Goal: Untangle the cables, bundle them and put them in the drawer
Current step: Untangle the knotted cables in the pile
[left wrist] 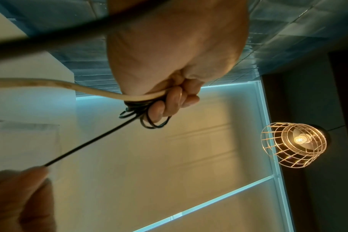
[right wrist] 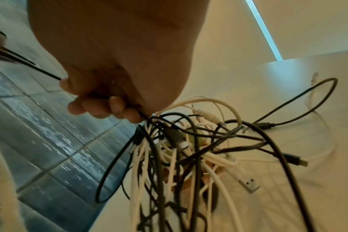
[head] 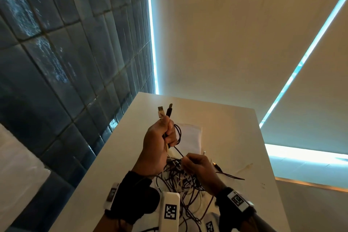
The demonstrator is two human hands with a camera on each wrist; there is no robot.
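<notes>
Nearest to me, the tangle of cables (head: 180, 181) hangs and heaps on the white table (head: 235, 137), black and white strands knotted together right under my wrists. My right hand (head: 199, 167) sits at the top of that heap, fingers curled round the black cable (head: 178, 151) where it leaves the knot. From there the cable runs taut, up and away to my left hand (head: 159, 143), so its long axis lies between my two fists, slanting from low right to high left. My left hand is clenched on a few small black loops (left wrist: 147, 116) already wound, and also grips a white cable (left wrist: 69, 87); two plugs (head: 165, 112) stick up past its knuckles.

I judge the next wrap needs slack from the right side, since the free length lies below and right of my left hand, still caught in the heap. No drawer shows in any view.
</notes>
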